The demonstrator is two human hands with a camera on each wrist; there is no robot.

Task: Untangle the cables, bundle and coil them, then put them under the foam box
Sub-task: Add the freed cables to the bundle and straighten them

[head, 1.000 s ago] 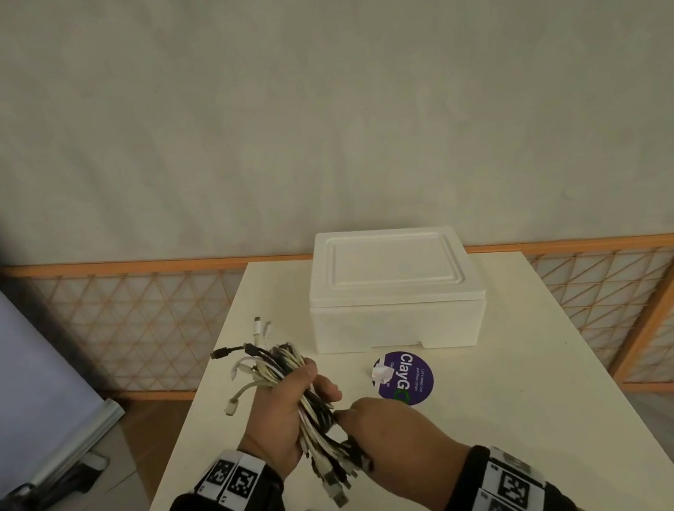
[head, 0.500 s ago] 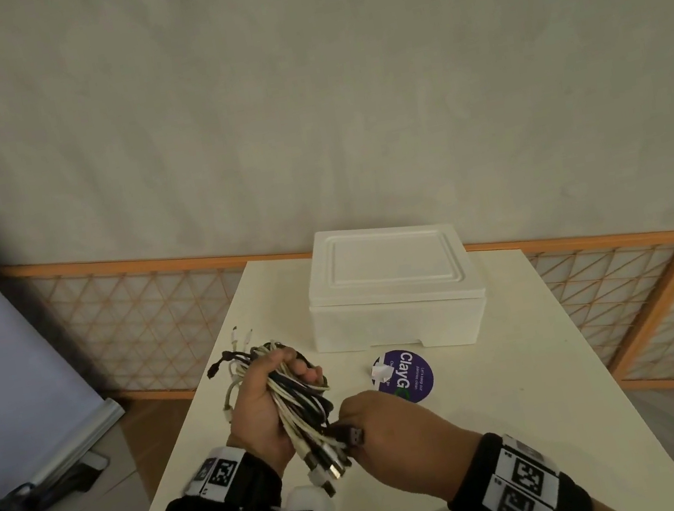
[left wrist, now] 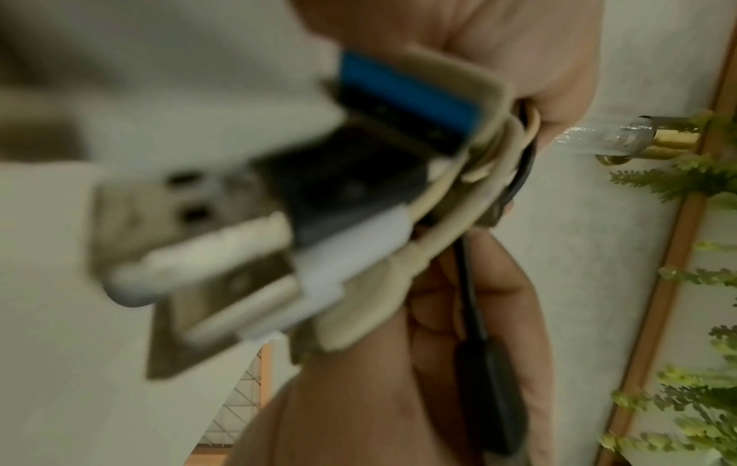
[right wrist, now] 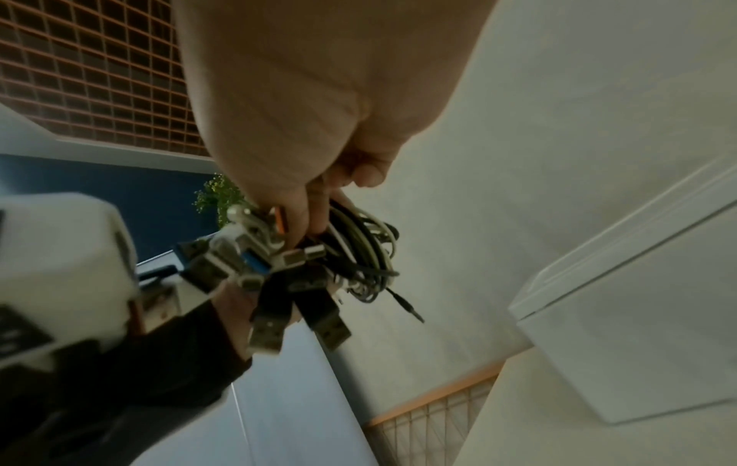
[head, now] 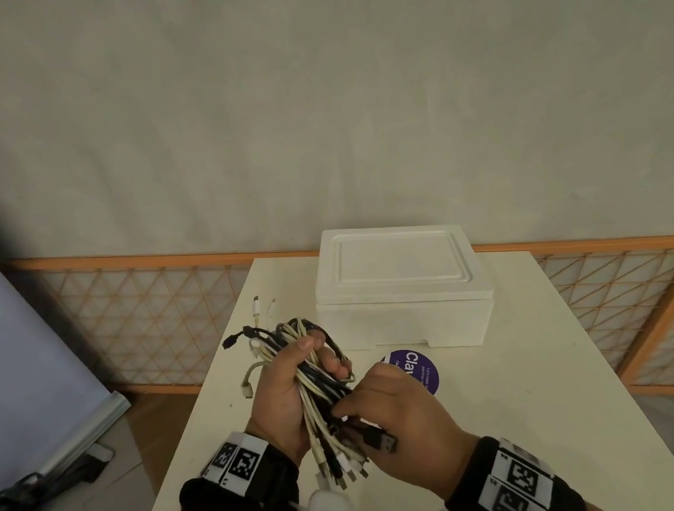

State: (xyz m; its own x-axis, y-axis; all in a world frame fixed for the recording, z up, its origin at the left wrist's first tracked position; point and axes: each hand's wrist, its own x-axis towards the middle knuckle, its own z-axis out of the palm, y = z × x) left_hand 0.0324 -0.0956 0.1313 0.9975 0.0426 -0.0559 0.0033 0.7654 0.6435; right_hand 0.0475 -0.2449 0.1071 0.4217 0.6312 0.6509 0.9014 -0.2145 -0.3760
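A bundle of black and white cables is held above the near part of the white table. My left hand grips the bundle round its middle, loops sticking out at the top and USB plugs hanging below. My right hand pinches a black cable with a USB plug at the bundle's lower right. The plugs fill the left wrist view, blurred; the right wrist view shows the plugs and the cable loops. The white foam box sits at the table's far side, lid on.
A purple round sticker lies on the table between the box and my hands. An orange-framed lattice fence runs behind the table. A grey-blue rolled screen leans at the left over the floor.
My left hand lifted and turned the bundle upward slightly. My right hand moved from the bundle's lower end up beside it, and the black USB plug now lies over its back.
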